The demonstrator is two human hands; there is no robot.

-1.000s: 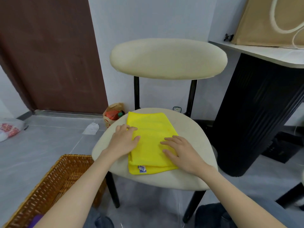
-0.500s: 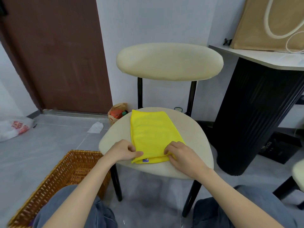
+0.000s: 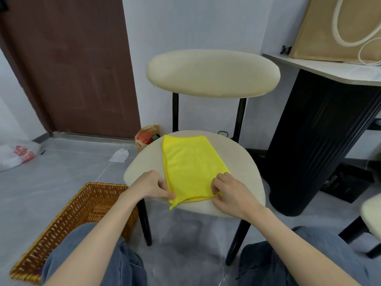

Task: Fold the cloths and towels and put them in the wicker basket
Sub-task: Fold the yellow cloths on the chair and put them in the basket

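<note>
A yellow cloth [image 3: 190,164], folded into a long strip, lies on the cream seat of a chair [image 3: 243,162]. My left hand [image 3: 151,185] pinches its near left corner. My right hand [image 3: 231,191] pinches the near right corner. The near edge is lifted slightly off the seat, and a small tip of cloth hangs over the seat's front edge. The wicker basket [image 3: 82,211] stands on the floor at the lower left, beside the chair; my left leg hides part of it.
A black fluted table base [image 3: 317,141] with a white top stands right of the chair, a tan bag [image 3: 329,27] on it. A brown door [image 3: 68,65] is at the back left. A paper bag [image 3: 147,137], a white plastic bag [image 3: 16,153] and a paper scrap lie on the floor.
Both hands slid from pressing flat on the cloth down to its near edge and took hold of the two near corners. The camera view rose and pulled back.
</note>
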